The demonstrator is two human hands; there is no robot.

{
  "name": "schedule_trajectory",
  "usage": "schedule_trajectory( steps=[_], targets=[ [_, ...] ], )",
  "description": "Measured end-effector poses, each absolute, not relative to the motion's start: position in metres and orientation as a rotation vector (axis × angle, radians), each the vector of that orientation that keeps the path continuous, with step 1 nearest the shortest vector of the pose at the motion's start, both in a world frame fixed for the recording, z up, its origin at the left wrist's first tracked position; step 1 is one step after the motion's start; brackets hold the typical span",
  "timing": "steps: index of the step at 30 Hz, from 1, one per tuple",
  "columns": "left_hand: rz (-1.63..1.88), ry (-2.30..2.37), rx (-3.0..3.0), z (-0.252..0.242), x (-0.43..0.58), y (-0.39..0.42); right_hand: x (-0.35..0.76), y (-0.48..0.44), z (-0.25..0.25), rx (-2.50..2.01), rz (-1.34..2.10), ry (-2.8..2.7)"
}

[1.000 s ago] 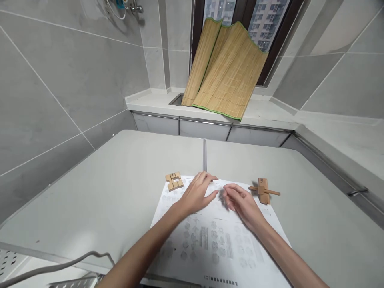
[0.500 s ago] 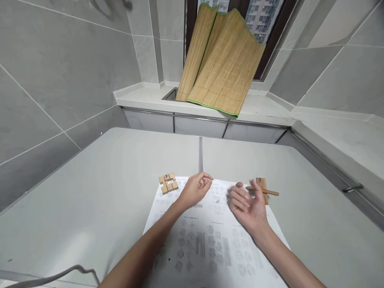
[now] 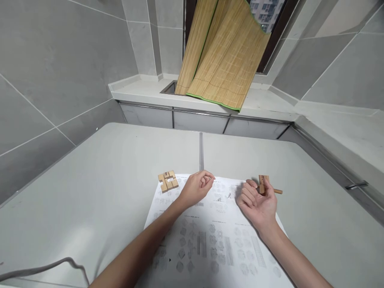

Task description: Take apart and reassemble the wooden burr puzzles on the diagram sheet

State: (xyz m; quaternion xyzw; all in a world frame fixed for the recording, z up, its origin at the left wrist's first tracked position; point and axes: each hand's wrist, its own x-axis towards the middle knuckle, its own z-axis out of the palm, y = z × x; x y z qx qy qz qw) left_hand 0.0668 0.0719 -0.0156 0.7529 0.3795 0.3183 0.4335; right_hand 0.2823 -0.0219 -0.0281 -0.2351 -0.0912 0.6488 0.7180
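Note:
My left hand (image 3: 196, 187) rests on the printed paper (image 3: 207, 216), fingers curled in and thumb against them, with nothing showing in it. To its left lies a flat wooden block puzzle (image 3: 168, 182) with notched pieces, marked 3. Palm up, my right hand (image 3: 259, 204) lies at the sheet's right side; its lower fingers are bent while thumb and forefinger stay apart. Just beyond its fingertips are a brown wooden block (image 3: 264, 178), also marked 3, and a thin wooden rod (image 3: 278, 191) across it. The hand partly hides both.
The sheet lies on a light grey table (image 3: 126, 164) with a seam (image 3: 201, 151) down its middle. A grey cable (image 3: 48, 266) crosses the near left corner. Behind stand a window ledge (image 3: 141, 89) and a folded bamboo mat (image 3: 225, 60).
My right hand has shifted a little to the right, closer to the block and over the rod's left end. The left hand stays in place. The view has tilted slightly downward.

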Motion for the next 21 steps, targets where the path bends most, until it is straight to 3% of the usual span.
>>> schedule_trajectory(
  steps=[9,21],
  targets=[
    [0.789,0.932,1.852,-0.017,0.064,0.073,0.279,-0.023,-0.017,-0.559,1.473,-0.277],
    [0.723,0.790,1.747,-0.003,0.060,0.063,0.252,-0.029,-0.019,-0.901,1.735,-0.964]
  ],
)
